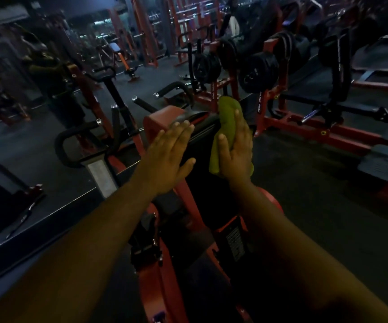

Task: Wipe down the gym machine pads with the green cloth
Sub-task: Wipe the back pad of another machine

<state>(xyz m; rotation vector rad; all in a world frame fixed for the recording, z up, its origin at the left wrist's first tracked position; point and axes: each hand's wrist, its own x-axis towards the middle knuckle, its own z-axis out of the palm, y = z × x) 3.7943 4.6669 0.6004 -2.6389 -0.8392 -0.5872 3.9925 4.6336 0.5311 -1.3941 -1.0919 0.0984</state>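
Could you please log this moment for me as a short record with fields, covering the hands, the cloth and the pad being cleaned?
setting: dim gym, red-framed machines
left hand: flat, fingers straight, against the left edge of the black pad
right hand: presses the green cloth flat on the pad's right side
cloth state: bunched, reaching above the fingertips
nearby: weight plates on a rack behind
wiping progress: cannot tell
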